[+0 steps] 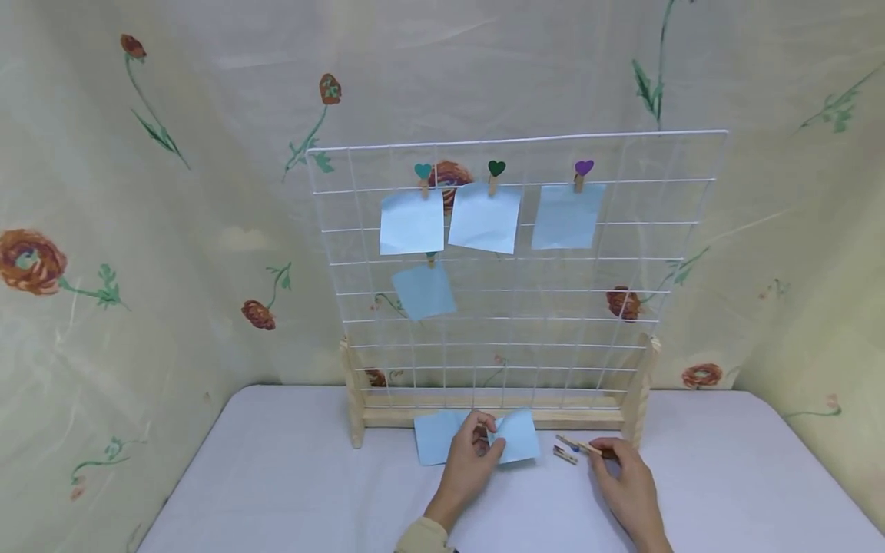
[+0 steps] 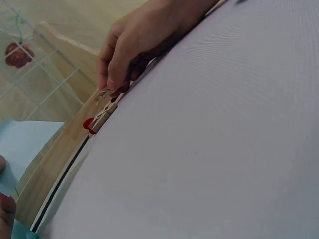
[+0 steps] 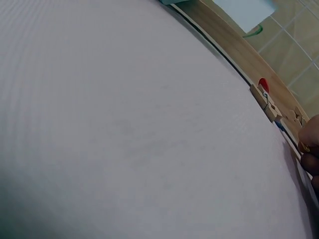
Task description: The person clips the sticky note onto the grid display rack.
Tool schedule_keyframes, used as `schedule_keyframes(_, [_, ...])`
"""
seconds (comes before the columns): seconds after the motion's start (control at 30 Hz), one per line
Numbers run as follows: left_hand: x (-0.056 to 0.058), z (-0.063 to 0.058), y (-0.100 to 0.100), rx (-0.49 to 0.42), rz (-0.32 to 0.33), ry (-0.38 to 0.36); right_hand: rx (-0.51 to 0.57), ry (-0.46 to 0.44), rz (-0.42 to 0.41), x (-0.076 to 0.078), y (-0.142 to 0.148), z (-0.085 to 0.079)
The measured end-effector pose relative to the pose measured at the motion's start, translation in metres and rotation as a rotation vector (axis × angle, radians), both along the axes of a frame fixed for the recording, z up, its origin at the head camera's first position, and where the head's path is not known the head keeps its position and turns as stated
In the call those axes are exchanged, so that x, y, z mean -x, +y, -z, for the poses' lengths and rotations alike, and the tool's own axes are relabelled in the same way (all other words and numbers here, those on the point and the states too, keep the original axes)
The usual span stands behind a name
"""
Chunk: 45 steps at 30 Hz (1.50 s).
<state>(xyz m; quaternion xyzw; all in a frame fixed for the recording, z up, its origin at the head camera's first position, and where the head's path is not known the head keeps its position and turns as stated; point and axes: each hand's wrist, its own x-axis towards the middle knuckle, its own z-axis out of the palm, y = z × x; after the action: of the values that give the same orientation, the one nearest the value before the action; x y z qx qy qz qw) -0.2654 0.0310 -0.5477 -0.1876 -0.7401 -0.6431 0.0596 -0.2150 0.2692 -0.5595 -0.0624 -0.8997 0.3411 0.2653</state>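
My left hand (image 1: 469,461) pinches a light blue square of paper (image 1: 518,436) between thumb and fingers, just above the table. Beside it, partly behind the hand, lies more blue paper (image 1: 434,438). To the right, the thumb and forefinger of my right hand (image 1: 628,484) pinch the end of a small wooden clothespin (image 1: 579,444). Another wooden clothespin (image 1: 565,455) lies close by on the table; in the left wrist view this clothespin (image 2: 103,118) shows a red decoration. A bit of blue shows near the pinched clothespin, and the right fingers (image 3: 310,137) appear at the right wrist view's edge.
Behind the hands stands a white wire grid (image 1: 553,307) on a wooden base (image 1: 588,418). Several blue sheets hang from it on heart-topped clothespins, including a purple one (image 1: 584,169). A flower-patterned curtain (image 1: 207,230) surrounds the white table (image 1: 276,476).
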Motion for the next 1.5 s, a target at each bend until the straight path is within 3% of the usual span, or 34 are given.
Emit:
schedule_keyframes(0.1, [0.003,-0.002,-0.005,-0.007,-0.035,-0.031,-0.005,0.008,0.000,0.002,-0.001,-0.002])
schedule_keyframes(0.37, [0.003,-0.005,-0.008,-0.035,-0.054,0.017,0.001,0.010,0.005,0.006,-0.002,-0.010])
schedule_keyframes(0.6, [0.004,-0.011,-0.012,-0.032,-0.084,0.020,0.148,-0.005,0.028,0.006,-0.002,-0.011])
schedule_keyframes(0.87, [0.006,-0.017,-0.013,-0.052,-0.088,0.100,0.308,-0.030,0.026,0.005,-0.001,-0.012])
schedule_keyframes(1.0, [0.007,-0.029,-0.011,-0.062,-0.095,0.138,0.324,-0.015,0.026,0.004,0.002,-0.011])
schedule_keyframes(1.3, [-0.008,-0.079,-0.016,-0.062,-0.076,0.171,0.327,-0.006,0.062,0.002,0.006,-0.004])
schedule_keyframes(1.5, [-0.011,-0.091,-0.018,-0.094,-0.056,0.163,0.312,-0.005,0.064,0.002,0.004,-0.001])
